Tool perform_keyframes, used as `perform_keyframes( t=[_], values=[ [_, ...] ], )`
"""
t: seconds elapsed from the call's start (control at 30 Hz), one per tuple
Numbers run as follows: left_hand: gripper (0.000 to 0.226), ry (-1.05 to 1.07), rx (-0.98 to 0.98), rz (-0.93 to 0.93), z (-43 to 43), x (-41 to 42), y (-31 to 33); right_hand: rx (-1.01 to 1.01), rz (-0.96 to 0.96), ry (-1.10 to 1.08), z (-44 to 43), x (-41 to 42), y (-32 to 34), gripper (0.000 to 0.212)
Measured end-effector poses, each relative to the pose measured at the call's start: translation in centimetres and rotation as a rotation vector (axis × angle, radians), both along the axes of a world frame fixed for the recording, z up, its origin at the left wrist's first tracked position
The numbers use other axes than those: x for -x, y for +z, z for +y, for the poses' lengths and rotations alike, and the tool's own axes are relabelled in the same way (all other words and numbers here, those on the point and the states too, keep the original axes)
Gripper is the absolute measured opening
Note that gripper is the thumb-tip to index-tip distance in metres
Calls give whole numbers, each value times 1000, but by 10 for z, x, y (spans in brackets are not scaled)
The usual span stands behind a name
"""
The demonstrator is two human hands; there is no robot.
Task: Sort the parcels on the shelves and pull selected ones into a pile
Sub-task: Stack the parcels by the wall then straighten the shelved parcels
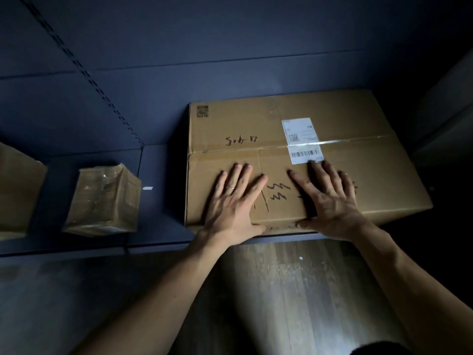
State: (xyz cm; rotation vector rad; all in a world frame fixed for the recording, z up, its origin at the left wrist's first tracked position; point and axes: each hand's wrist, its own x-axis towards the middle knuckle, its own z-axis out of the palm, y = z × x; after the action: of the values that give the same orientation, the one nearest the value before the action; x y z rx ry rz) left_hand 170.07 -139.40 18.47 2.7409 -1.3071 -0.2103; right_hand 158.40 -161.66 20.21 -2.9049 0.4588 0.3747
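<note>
I have both palms down on the top of the big cardboard parcel (281, 129), which sits on the right part of the dark shelf (161, 213) with its near edge close to the shelf's front lip. My left hand (234, 201) lies flat with the fingers straight and spread, gripping nothing, and my right hand (330, 201) lies flat the same way just right of it, its thumb laid along the box's near top edge. I judge this hold suits a box too wide to pinch: weight through spread fingers gives friction on the cardboard, so I can drag it toward me or swing it round without needing a grip underneath. The hands sit on the near half, short of the taped seam (358, 140), because that is where I can press down from above and because it leaves the white shipping label (302, 142) mostly uncovered for reading; only my right fingertips reach its near corner. The marker scrawl (275, 194) between my hands stays visible too. To the left on the same shelf, well apart from this box, a small tape-wrapped parcel (105, 201) stands alone, and the corner of another carton (18, 188) shows at the far left. Below the shelf's lip is wooden floor (281, 290), likely where a pulled parcel would go.
</note>
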Motion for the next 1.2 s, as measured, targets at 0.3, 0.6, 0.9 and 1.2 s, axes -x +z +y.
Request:
perform_keyframes(
  t=[0.3, 0.6, 0.9, 1.2],
  values=[
    [72, 373, -25, 610, 45, 148, 61, -354, 19, -365, 154, 131, 29, 79],
    [36, 665, -166, 1103, 225, 368, 207, -711, 392, -499, 326, 350, 190, 66],
    [9, 889, -132, 1098, 339, 486, 398, -778, 359, -489, 362, 487, 349, 50],
    [15, 1059, 268, 1082, 374, 579, 517, -753, 149, -515, 376, 571, 467, 50]
  ],
)
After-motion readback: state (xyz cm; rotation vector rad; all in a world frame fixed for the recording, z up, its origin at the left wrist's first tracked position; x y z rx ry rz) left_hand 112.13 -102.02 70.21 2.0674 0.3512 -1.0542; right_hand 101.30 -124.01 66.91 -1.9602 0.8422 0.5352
